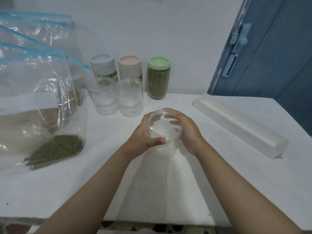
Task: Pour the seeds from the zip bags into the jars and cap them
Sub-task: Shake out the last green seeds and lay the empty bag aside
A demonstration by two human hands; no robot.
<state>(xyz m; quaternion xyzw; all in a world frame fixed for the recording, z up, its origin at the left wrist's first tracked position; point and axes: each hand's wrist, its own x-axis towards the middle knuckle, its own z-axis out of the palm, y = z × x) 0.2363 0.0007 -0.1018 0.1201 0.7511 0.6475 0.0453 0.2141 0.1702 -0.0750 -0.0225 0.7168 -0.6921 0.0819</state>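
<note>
Both hands hold a clear plastic jar (164,127) at the middle of the white table; it has a transparent lid on top and looks empty. My left hand (145,137) grips its left side, thumb across the front. My right hand (185,130) wraps the right side, fingers over the lid's rim. A zip bag (33,105) with green seeds (57,149) in its corner lies at the left. Behind it stand more zip bags (37,41) with brownish contents.
Two clear capped jars (104,97) (130,97) stand behind my hands. At the wall are a blue-lidded jar (102,66), a pink-lidded jar (129,66) and a green-lidded jar (158,78) full of green seeds. A long white block (239,124) lies at the right, near a blue door (270,48).
</note>
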